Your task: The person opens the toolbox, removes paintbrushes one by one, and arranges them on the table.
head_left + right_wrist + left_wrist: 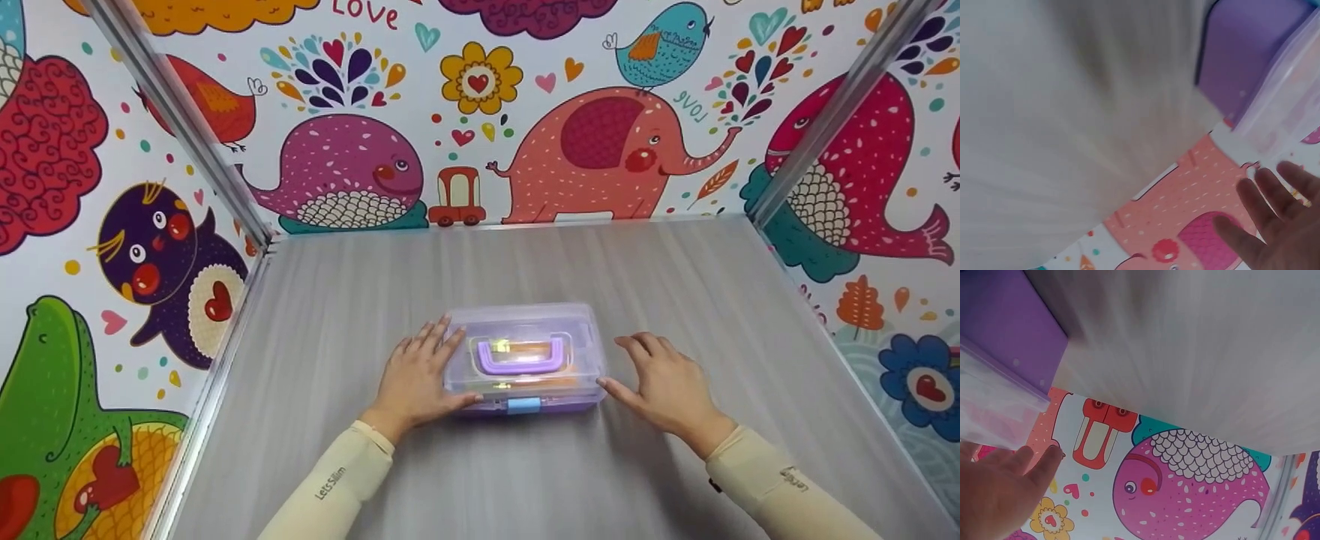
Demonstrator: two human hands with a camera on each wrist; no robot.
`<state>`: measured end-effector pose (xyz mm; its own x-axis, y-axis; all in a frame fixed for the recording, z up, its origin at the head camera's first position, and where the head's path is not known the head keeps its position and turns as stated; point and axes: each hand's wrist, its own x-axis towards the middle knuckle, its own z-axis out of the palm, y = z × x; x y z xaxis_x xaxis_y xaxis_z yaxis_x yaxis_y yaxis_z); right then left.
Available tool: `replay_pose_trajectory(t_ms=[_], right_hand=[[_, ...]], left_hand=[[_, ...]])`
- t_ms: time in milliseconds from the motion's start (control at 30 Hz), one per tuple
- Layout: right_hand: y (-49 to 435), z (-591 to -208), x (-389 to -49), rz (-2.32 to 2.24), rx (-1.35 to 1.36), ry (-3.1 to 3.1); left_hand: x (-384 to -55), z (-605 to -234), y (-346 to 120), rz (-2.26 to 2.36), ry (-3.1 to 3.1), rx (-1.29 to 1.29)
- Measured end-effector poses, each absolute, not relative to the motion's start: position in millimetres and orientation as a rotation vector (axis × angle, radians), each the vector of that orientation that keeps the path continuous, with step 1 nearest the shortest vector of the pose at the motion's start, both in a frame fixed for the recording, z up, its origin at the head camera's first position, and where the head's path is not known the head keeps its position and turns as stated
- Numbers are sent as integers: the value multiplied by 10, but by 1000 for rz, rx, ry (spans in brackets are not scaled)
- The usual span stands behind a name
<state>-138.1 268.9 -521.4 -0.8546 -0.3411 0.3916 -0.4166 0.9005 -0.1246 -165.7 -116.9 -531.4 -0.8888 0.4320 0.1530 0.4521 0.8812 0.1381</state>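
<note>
A closed plastic case with a clear lid and purple base sits on the table. On its lid lies a purple handle, and a light blue latch is at the front. Yellow and orange contents show through the lid. My left hand rests against the case's left end, fingers extended along the lid edge and thumb at the front corner. At the right end, my right hand is spread, thumb tip close to the corner. In the right wrist view its fingers are loosely extended and hold nothing.
The grey wood-grain table is enclosed by printed panels with cartoon animals at the back and sides. Metal corner posts stand at the back left and back right.
</note>
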Motion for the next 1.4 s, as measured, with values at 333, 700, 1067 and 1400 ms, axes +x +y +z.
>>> replay_pose_trajectory(t_ms=[333, 700, 1067, 1400], right_hand=[[2251, -5157, -1170, 380, 802, -2408], [1759, -5524, -956, 1031, 669, -2958], [1535, -5686, -1009, 2461, -147, -2782], [1539, -5747, -1068, 2715, -404, -2538]], left_hand=[[-1676, -5320, -1181, -398, -2910, -690], [-1671, -5327, -1181, -627, -2964, -672], [-1695, -5348, -1183, -668, -2925, -682], [-1692, -5331, -1194, -703, -2930, -681]])
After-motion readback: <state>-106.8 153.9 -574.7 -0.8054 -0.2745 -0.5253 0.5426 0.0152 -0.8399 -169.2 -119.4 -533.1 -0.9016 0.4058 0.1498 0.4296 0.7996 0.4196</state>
